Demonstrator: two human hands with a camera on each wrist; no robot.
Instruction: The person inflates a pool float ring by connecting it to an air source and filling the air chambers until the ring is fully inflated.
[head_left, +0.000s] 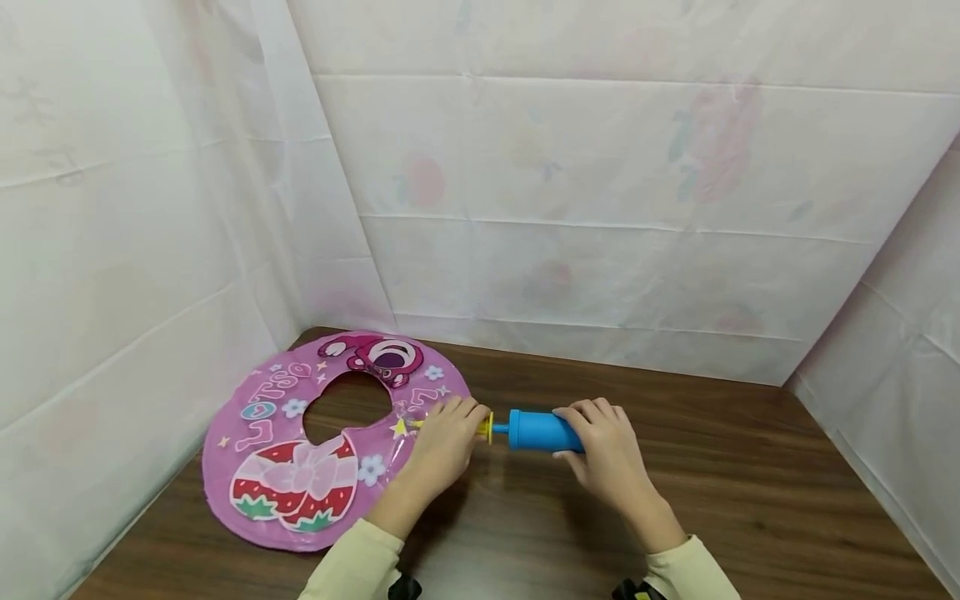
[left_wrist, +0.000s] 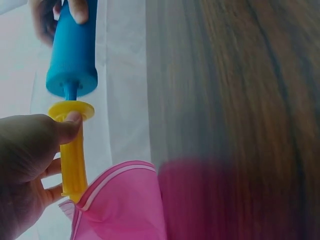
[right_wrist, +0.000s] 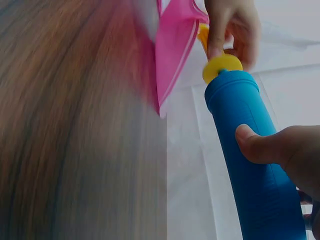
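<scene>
A pink inflatable swim ring (head_left: pixel 217 467), printed with a bear and strawberries, lies flat on the table at left. Beside its inner right part, my left hand (head_left: pixel 446 442) grips the yellow nozzle section (left_wrist: pixel 74 165) of a hand pump, thumb just under the round flange. In the left wrist view, the nozzle's lower end meets the edge of the ring; the valve itself is hidden. My right hand (head_left: pixel 611 458) holds the pump's blue barrel (head_left: pixel 536 430), its thumb (right_wrist: pixel 257 145) along the side. A short blue rod (left_wrist: pixel 70 91) shows between barrel and flange.
The brown wooden table (head_left: pixel 750 483) extends to the right and front of the hands. White printed cloth (head_left: pixel 600 183) hangs behind it and along both sides. Dark wrist straps (head_left: pixel 405 587) sit at the cuffs of the light sleeves (head_left: pixel 356 562).
</scene>
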